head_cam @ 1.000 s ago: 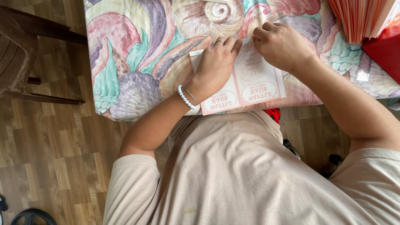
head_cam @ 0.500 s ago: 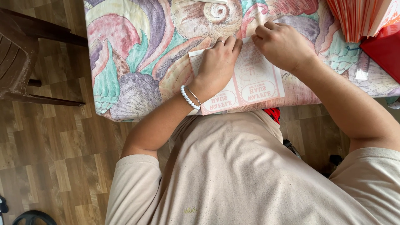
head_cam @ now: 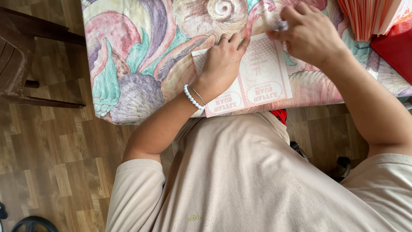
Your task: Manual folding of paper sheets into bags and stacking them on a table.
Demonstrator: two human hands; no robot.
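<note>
Pressing flat, the left hand [head_cam: 222, 60] pins the pink printed sheet [head_cam: 262, 81] on the counter [head_cam: 141, 64], fingers together; the right hand [head_cam: 310, 33] pinches its far corner.

A counter [head_cam: 141, 64] under a seashell-patterned cloth carries a flat pink-and-white printed sheet [head_cam: 262, 81], a red box [head_cam: 397, 47] and fanned orange sheets [head_cam: 365, 17].

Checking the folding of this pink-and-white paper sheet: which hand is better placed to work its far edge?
Probably the right hand: its fingertips already pinch the paper sheet at the far edge, while the left hand lies flat, pinning it to the table.
</note>
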